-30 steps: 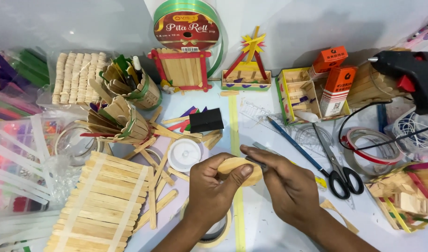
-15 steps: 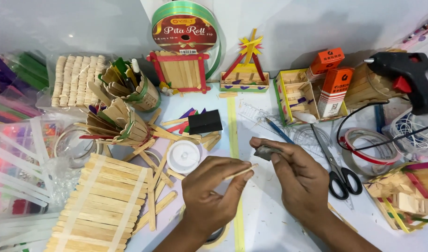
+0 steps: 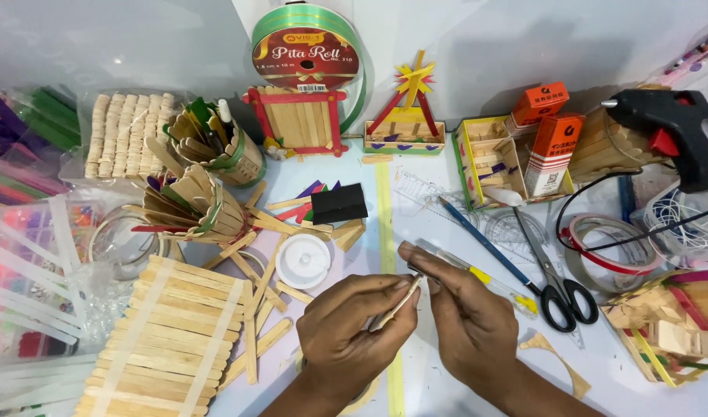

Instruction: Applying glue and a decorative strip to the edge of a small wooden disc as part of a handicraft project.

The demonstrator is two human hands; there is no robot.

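Between two hands, just in front of the round white spool (image 3: 303, 260), is a thin wooden stick (image 3: 397, 304). The left hand (image 3: 352, 332) has its grip closed on the stick — thumb and fingers pinch it so it tilts up toward the other hand. The right hand (image 3: 470, 324) has its grip closed too, with its fingertips (image 3: 413, 270) pinching the top end of the stick. Both hands are held a little above the white tabletop (image 3: 454, 390).

Left of the spool lies a flat mat of wooden sticks (image 3: 165, 332) — loose sticks lie between the two. Behind the spool is a small black block (image 3: 338, 204). Further behind it stands a little stick frame with red edges (image 3: 296, 120), and behind that a green ribbon roll (image 3: 308, 50). Right of the spool, past the hands, lie black scissors (image 3: 558, 289) and a blue pencil (image 3: 481, 241). Far to the right, at the back, sits a black glue gun (image 3: 670, 131).
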